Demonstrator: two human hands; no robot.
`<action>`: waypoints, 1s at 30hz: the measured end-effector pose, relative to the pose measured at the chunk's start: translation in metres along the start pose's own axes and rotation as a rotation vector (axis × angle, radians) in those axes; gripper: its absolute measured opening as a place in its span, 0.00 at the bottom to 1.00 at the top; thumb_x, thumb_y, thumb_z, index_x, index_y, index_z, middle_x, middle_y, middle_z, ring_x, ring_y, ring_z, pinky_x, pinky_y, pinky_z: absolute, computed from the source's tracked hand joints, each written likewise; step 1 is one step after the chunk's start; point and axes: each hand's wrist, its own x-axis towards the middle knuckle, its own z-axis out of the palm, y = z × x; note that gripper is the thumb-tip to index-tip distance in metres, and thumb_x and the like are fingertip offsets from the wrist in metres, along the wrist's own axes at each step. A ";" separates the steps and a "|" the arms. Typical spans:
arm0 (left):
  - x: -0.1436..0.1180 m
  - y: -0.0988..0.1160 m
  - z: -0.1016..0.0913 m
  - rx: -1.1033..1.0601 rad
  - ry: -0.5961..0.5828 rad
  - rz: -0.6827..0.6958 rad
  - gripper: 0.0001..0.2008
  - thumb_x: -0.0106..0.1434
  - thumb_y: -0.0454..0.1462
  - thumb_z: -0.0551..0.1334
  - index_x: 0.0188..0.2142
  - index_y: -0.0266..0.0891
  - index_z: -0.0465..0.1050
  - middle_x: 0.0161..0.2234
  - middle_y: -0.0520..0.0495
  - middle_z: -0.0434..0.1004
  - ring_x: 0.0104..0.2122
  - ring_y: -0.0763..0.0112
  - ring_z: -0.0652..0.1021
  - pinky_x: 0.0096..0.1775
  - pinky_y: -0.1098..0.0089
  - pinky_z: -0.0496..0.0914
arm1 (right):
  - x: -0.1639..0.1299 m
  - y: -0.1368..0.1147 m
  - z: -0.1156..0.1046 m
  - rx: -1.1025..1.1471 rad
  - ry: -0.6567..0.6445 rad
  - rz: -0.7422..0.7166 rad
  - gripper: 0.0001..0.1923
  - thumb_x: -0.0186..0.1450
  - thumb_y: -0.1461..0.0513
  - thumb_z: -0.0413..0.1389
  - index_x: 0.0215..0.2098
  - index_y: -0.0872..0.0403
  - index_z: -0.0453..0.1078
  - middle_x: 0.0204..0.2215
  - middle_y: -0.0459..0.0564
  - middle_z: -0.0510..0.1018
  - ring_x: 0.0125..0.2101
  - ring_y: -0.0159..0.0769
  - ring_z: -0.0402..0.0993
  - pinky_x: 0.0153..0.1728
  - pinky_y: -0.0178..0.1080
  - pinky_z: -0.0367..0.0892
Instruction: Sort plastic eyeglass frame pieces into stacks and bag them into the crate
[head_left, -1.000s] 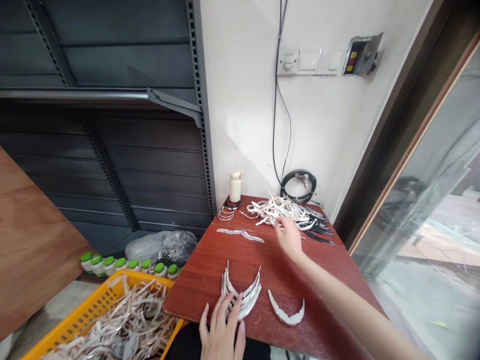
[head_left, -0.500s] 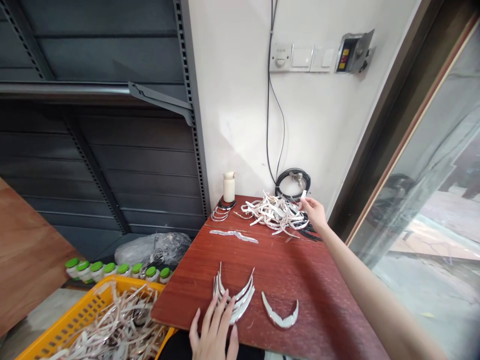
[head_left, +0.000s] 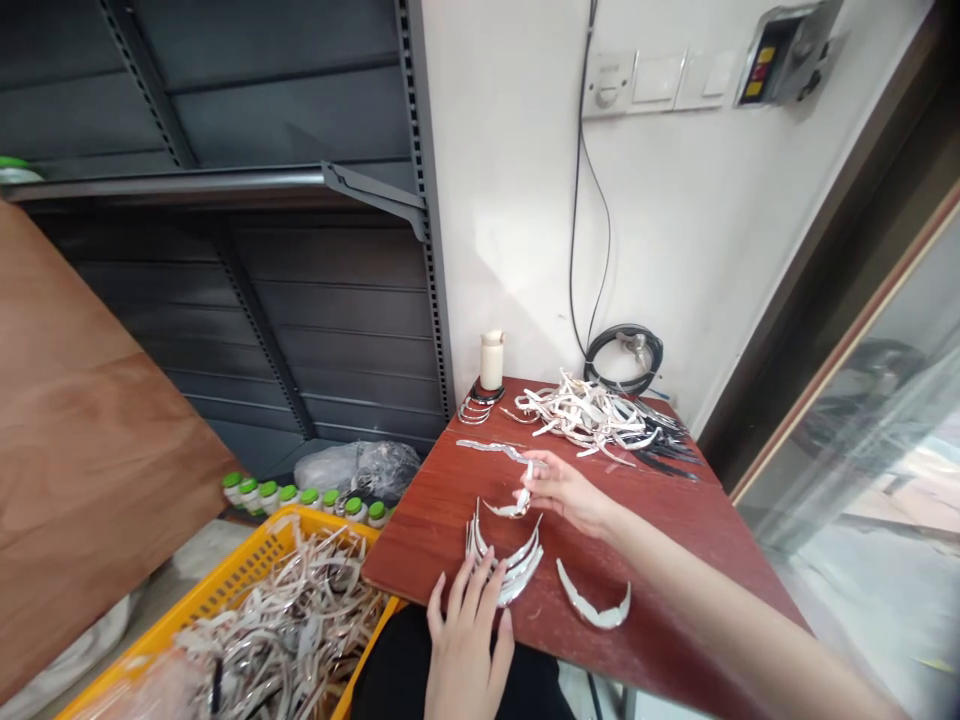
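Observation:
My right hand pinches one end of a curved silvery-white trim strip, held just above the table. Below it lies a nested stack of similar curved strips, their tips pointing away from me. Resting on the near left side of that stack is my left hand, fingers spread. One more curved strip lies apart on the right. At the back is a tangled pile of white and silvery strips, with black strips beside it. A flat wavy strip lies behind my right hand.
The red-brown table meets a white wall. On its back left corner stands a cream bottle, near a coiled black cable. A yellow basket full of strips sits on the left, before green-lidded jars.
My right hand has come from the back pile toward me and left, bringing a curved strip over the stack. My left hand stays on the stack. The view has shifted left.

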 end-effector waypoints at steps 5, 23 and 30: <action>-0.001 -0.001 -0.001 0.009 -0.014 -0.009 0.27 0.66 0.36 0.55 0.64 0.50 0.60 0.63 0.54 0.66 0.61 0.66 0.66 0.61 0.60 0.52 | -0.007 0.005 -0.006 -0.018 0.088 0.000 0.30 0.50 0.59 0.71 0.48 0.48 0.67 0.32 0.41 0.76 0.35 0.38 0.81 0.41 0.42 0.73; -0.004 0.001 0.007 -0.062 -0.019 -0.048 0.26 0.67 0.36 0.55 0.64 0.49 0.59 0.63 0.52 0.66 0.62 0.67 0.65 0.64 0.60 0.45 | -0.105 -0.003 -0.055 -1.521 0.168 -0.060 0.07 0.66 0.55 0.56 0.36 0.42 0.78 0.39 0.47 0.80 0.43 0.45 0.70 0.46 0.49 0.57; -0.005 0.003 0.017 -0.151 0.050 -0.093 0.22 0.67 0.37 0.53 0.61 0.48 0.63 0.60 0.50 0.71 0.61 0.69 0.67 0.65 0.59 0.45 | -0.101 -0.022 -0.046 -1.503 -0.050 -0.014 0.08 0.64 0.61 0.56 0.32 0.46 0.78 0.33 0.43 0.82 0.39 0.38 0.74 0.46 0.41 0.59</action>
